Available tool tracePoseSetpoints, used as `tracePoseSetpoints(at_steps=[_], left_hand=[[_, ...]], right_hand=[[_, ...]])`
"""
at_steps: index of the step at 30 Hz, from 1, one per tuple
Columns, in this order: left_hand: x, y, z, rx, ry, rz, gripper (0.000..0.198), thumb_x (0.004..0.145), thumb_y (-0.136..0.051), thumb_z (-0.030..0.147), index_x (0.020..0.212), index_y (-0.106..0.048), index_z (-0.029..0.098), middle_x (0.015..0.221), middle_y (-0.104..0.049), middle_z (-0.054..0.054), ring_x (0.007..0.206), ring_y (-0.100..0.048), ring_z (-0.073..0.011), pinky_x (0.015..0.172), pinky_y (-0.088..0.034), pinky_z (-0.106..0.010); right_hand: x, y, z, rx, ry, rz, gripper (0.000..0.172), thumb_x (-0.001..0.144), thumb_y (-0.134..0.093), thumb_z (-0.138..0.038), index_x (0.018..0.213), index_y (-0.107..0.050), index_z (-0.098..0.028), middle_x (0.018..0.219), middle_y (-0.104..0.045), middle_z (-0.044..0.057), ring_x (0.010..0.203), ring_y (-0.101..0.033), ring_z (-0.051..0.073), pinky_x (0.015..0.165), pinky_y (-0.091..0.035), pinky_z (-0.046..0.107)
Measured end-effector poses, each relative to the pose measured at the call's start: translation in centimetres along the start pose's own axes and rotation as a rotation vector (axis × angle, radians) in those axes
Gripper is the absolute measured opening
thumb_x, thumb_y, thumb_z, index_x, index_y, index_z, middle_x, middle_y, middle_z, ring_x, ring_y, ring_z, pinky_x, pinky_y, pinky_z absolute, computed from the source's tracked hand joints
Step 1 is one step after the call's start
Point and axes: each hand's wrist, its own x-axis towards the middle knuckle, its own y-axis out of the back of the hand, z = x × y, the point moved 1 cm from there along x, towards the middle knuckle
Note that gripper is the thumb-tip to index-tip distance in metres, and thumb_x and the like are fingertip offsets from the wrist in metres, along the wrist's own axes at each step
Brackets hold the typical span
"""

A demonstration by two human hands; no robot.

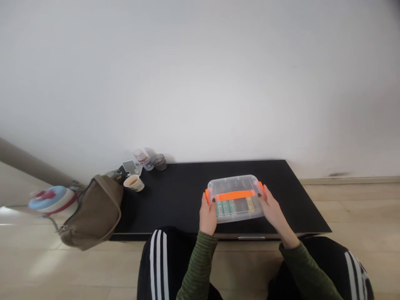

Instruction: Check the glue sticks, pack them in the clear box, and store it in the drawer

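My left hand (pixel 208 217) and right hand (pixel 273 209) clamp the clear box (pixel 233 184) by opposite sides, near the table's (pixel 175 196) front edge. This seems a steadying step; moving it calls for even, level support.

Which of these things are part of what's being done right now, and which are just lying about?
In use:
clear box, held between left fingers and right fingers
green-and-white items inside

Apparently just lying about:
brown bag
paper cup
white bottle
dark glass
blue-topped container
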Motion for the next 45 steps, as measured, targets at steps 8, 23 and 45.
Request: tracePoseSetpoints(at_steps=[8,23,45], left_hand=[[0.0,0.0,0.1,0.047,-0.015,-0.007,0.055,0.093,-0.049,0.033,0.144,-0.04,0.014,0.15,-0.043,-0.013,0.14,-0.038,-0.0233,0.118,-0.026,-0.035],[0.0,-0.1,0.5,0.046,-0.009,-0.011,0.052,0.092,-0.051,0.027,0.142,-0.043,0.016,0.148,-0.046,-0.011,0.139,-0.041,-0.0222,0.117,-0.029,-0.034],[0.7,0.1,-0.2,-0.001,-0.037,-0.06,0.053,0.09,-0.057,0.035,0.14,-0.045,0.019,0.146,-0.048,-0.011,0.136,-0.044,-0.0232,0.116,-0.029,-0.036]], right_hand=[[0.0,0.1,0.1,-0.013,0.008,-0.004,0.069,0.085,-0.053,-0.051,0.146,-0.041,-0.023,0.148,-0.048,0.008,0.138,-0.04,0.03,0.115,-0.031,0.048],[-0.6,0.1,-1.8,-0.072,0.047,0.02,0.058,0.089,-0.047,-0.043,0.142,-0.047,-0.019,0.145,-0.051,0.01,0.134,-0.047,0.027,0.115,-0.032,0.047],[-11.1,-9.3,17.1,0.698,-0.985,0.122,0.013,0.073,-0.061,-0.021,0.07,-0.048,-0.023,0.059,-0.06,-0.001,0.064,-0.07,0.02,0.048,-0.051,0.024]])
